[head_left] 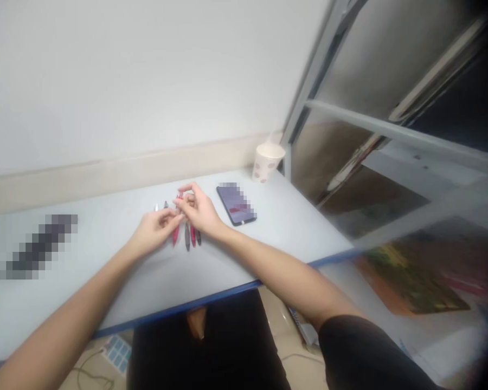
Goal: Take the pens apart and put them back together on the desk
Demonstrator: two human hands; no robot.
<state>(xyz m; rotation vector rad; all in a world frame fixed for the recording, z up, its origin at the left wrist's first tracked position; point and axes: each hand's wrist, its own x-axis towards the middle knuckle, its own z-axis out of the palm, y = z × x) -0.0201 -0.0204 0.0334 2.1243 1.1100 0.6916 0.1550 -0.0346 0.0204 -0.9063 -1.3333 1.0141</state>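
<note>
A red pen (175, 234) stands tilted between my hands, its upper end near the fingers of my right hand (199, 210) and its middle pinched by the fingertips of my left hand (156, 230). Just below my right wrist lie a grey pen (187, 238), a second red pen (192, 236) and a dark pen (198, 237). Two more pen tips (161, 206) show beyond my left hand, with their bodies hidden behind it.
A black smartphone (236, 205) with a pixelated screen lies to the right on the pale table (85, 271), which has a blue front edge. A paper cup (267, 162) stands in the far corner by the wall. A pixelated dark object (38, 246) lies at the left.
</note>
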